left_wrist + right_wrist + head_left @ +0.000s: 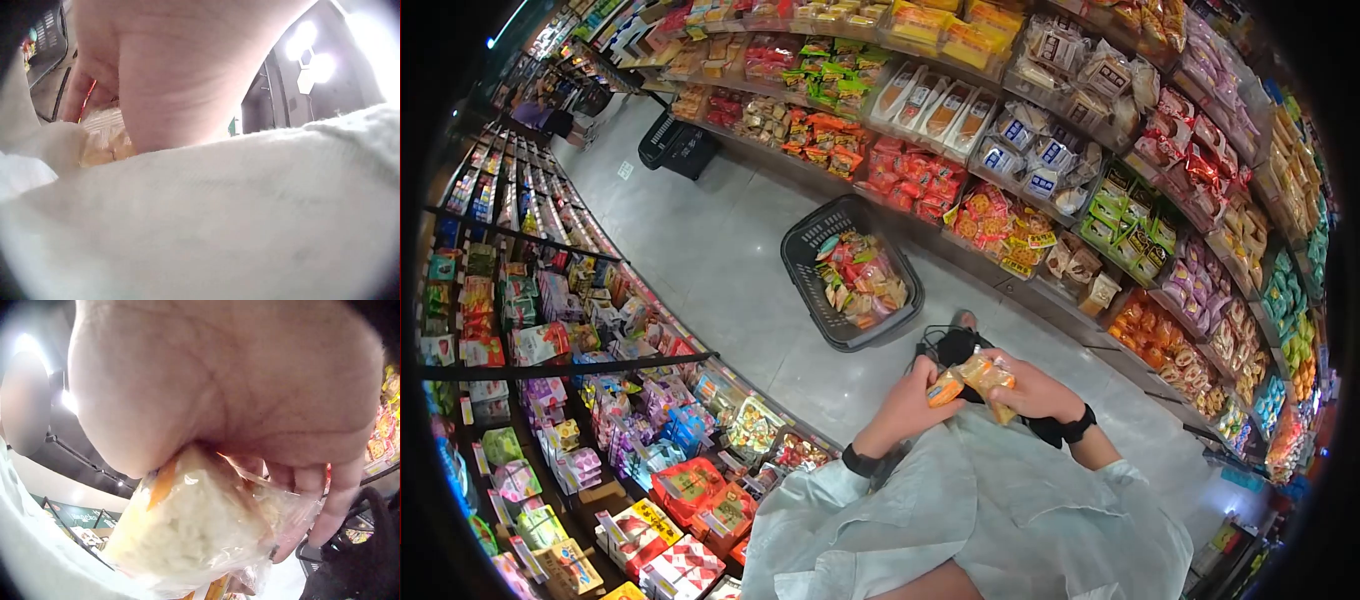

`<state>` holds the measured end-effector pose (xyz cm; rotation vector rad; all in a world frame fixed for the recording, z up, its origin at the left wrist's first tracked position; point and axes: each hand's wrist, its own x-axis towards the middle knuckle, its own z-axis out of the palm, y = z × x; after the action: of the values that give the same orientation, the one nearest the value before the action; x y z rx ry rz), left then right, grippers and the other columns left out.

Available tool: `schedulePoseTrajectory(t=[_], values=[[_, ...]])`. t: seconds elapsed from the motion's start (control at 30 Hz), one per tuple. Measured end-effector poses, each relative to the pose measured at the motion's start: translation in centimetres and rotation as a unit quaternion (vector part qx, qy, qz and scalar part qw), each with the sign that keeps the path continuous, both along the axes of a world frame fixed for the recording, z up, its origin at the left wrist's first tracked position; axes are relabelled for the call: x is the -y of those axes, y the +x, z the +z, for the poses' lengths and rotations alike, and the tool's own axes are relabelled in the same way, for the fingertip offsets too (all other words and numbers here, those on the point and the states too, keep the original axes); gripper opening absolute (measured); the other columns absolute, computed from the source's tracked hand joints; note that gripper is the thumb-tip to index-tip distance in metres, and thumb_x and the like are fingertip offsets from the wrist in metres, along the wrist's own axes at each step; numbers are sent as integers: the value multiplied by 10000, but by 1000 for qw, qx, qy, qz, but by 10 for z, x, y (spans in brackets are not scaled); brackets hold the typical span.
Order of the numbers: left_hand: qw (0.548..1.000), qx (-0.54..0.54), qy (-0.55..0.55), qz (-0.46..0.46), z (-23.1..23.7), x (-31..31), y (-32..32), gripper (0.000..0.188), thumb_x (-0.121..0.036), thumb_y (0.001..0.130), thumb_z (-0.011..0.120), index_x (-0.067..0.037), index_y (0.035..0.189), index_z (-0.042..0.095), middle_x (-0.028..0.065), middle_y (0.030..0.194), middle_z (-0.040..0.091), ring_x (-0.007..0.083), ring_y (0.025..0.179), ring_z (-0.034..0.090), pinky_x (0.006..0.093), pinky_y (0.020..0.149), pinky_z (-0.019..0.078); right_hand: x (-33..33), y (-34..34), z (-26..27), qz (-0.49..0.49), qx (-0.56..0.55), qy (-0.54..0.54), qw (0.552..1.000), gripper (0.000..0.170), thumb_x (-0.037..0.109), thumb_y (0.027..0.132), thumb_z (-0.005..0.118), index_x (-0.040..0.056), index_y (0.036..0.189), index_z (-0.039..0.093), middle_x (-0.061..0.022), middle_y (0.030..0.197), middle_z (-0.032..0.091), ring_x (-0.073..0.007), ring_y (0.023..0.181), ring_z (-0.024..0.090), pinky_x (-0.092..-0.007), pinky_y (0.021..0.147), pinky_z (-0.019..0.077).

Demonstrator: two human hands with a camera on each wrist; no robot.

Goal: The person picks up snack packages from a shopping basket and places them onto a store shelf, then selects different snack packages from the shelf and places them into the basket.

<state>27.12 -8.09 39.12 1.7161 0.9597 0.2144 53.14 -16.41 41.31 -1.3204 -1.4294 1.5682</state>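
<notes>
Both hands meet in front of the light-coloured shirt in the head view. My left hand (905, 408) pinches a small clear-wrapped snack packet with orange print (946, 388). My right hand (1042, 388) grips another clear-wrapped snack packet (990, 376), which overlaps the first. Close up in the right wrist view, a pale, bread-like piece shows inside the crinkled clear wrapper (194, 525), under the palm and fingers. The left wrist view is mostly covered by sleeve cloth; part of a clear wrapper (107, 132) shows beside the left hand (175, 69).
A dark shopping basket (870, 337) holding several snack packets stands on the grey floor ahead. Another dark basket (662, 145) is farther off by the shelves. Stocked snack shelves (1040, 290) curve along the right, and a low display (610, 495) runs along the left. A person (550, 118) is far back.
</notes>
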Motion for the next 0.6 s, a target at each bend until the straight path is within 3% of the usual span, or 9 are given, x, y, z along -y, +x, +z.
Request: schedulePoseTrajectory(t=[0.03, 0.13, 0.27, 0.3, 0.47, 0.57, 0.6], values=[[1000, -8, 1, 8, 1, -2, 1, 649, -388, 810, 911, -88, 1069, 397, 132, 873, 571, 364, 773, 610, 439, 703, 496, -12, -1, -3, 8, -3, 34, 999, 561, 378, 1072, 634, 23, 1475, 474, -134, 1214, 685, -269, 1108, 677, -395, 1003, 520], [998, -52, 4, 43, 9, -18, 4, 659, -391, 803, 918, -87, 1066, 397, 133, 847, 563, 360, 761, 593, 436, 707, 499, -47, 6, -23, 63, -20, 30, 997, 613, 465, 1091, 584, 21, 1494, 456, -103, 1292, 634, -213, 1168, 614, -369, 1027, 493], [989, -91, 15, 111, 28, -42, 14, 674, -387, 801, 926, -82, 1072, 389, 128, 864, 549, 332, 760, 560, 421, 723, 504, -105, 15, -6, 106, -6, -9, 994, 571, 418, 1095, 586, 14, 1478, 463, -158, 1262, 662, -266, 1161, 657, -389, 1013, 509], [988, -80, 31, 131, 30, -47, 18, 666, -387, 807, 924, -74, 1069, 397, 143, 873, 559, 349, 768, 570, 429, 718, 503, -116, 14, -11, 95, -22, 53, 994, 570, 417, 1093, 593, 8, 1469, 464, -188, 1237, 677, -295, 1147, 675, -398, 999, 516], [978, -58, 54, 193, 33, -59, 37, 656, -374, 817, 923, -52, 1073, 412, 181, 908, 582, 376, 794, 592, 442, 731, 510, -166, 27, -1, 111, -14, 54, 992, 520, 426, 1038, 675, 42, 1360, 539, -236, 1220, 697, -414, 1146, 687, -463, 975, 532], [975, -86, 38, 201, 38, -58, 48, 633, -319, 837, 918, -73, 1094, 395, 113, 922, 534, 257, 806, 545, 391, 753, 506, -184, 33, -2, 152, -4, 23, 988, 579, 481, 1017, 687, 28, 1350, 548, -246, 1213, 700, -427, 1146, 684, -464, 960, 534], [975, -89, 39, 202, 38, -57, 47, 623, -319, 842, 914, -72, 1093, 400, 113, 920, 534, 256, 804, 541, 389, 752, 505, -188, 34, -1, 168, 5, 10, 986, 590, 490, 1010, 693, 23, 1342, 549, -248, 1214, 699, -424, 1145, 686, -463, 955, 535]])
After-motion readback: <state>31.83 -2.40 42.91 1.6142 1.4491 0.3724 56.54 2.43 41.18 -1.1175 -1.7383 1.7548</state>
